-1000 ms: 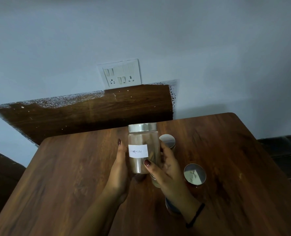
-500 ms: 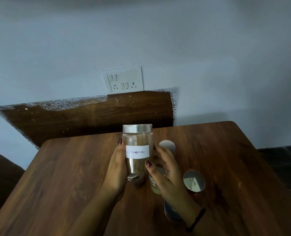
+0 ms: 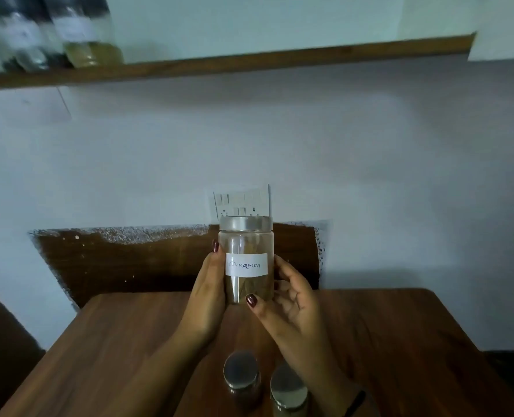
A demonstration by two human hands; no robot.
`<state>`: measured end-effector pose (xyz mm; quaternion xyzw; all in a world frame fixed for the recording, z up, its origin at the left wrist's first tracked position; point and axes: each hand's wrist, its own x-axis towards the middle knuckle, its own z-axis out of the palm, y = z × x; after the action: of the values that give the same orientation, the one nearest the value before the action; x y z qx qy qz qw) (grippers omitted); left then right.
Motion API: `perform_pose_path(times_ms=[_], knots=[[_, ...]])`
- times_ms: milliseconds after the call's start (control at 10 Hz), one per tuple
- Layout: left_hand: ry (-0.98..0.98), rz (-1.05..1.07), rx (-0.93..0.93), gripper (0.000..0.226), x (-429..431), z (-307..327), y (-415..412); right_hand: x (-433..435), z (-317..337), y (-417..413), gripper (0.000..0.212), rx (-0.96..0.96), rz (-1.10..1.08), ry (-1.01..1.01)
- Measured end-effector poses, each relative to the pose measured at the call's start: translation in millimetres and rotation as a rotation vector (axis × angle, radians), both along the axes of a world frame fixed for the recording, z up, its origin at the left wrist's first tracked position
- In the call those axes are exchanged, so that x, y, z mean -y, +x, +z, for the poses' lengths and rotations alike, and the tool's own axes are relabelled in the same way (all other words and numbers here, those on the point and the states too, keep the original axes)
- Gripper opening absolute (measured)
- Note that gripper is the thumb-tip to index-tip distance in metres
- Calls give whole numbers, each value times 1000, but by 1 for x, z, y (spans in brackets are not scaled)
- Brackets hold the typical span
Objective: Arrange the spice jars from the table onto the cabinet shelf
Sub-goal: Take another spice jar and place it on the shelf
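Two silver-lidded jars [image 3: 241, 368] [image 3: 289, 386] sit on the table [image 3: 99, 356] at bottom centre, contents hidden. Above them, mid-frame, the left hand [image 3: 207, 296] and right hand [image 3: 292, 302] both wrap around an upright cinnamon jar [image 3: 246, 284] with brown bits inside, held off the table. Upper left, the shelf [image 3: 249, 63] holds blurry jars [image 3: 90, 34], one with yellowish stuff in it.

Clear glass jar [image 3: 246, 263], brushed metal lid [image 3: 245, 223], paper label [image 3: 246, 264]; glossy wooden table [image 3: 400, 350].

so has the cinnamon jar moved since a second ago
Yes, upward. The cinnamon jar stood well below the wall switch plate then; now its lid overlaps the plate's lower edge.
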<state>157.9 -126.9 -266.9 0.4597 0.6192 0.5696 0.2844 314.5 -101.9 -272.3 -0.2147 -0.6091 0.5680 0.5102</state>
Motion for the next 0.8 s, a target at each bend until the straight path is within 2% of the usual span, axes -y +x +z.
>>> perform_pose_path(times_ms=[100,200,300,400,500,800], knots=[[-14,-24,90,75,-9,29,-4,-8,14,-4,81,-90,-61,10],[-12,-97,177,32,-28,63,-15,-20,35,-5,80,-169,-49,-4],[35,-220,-112,49,-17,85,-29,-27,57,-2,82,-233,-32,-8],[186,-128,-209,56,1,104,-10,-32,75,-2,83,-254,-53,-11],[352,-104,-253,63,11,110,-4,-39,93,-4,59,-248,-45,37],[493,78,-319,51,-7,150,-22,-55,140,-30,60,-139,-128,269]])
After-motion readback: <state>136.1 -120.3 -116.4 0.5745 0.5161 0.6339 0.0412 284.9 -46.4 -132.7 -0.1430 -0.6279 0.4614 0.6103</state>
